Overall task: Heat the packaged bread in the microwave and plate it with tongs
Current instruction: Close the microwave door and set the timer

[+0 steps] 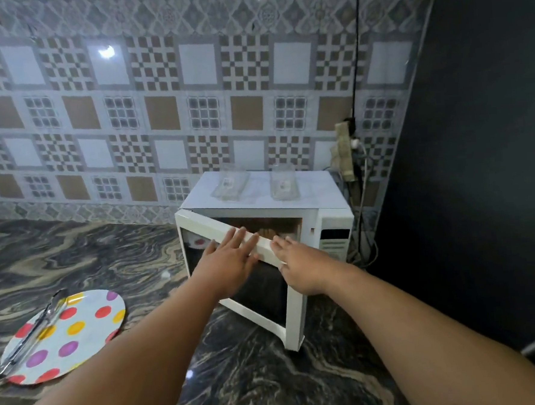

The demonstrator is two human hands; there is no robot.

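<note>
A: Where is the bread?

B: A brownish shape shows inside the microwave (263, 234), just above the door's top edge; too blurred to be sure it is the bread.

A: And the door (248, 269)?

B: Partly open, hinged at its left side, the free edge swung toward the camera.

A: The hands?

B: Both rest on the door's top edge. The left hand (229, 261) lies flat, fingers (242, 240) spread wide, holding nothing. The right hand (298, 266) sits just beside it at 3 o'clock, fingers stretched over the edge, also holding nothing.

A: Tongs?

B: At 8 o'clock from the microwave, the tongs (33, 334) lie across a dotted plate (80, 332) on the marbled worktop (107, 262).

A: Anything on top?

B: 2 clear containers (283, 181) stand on the microwave's roof, near the tiled wall (159, 93).
</note>
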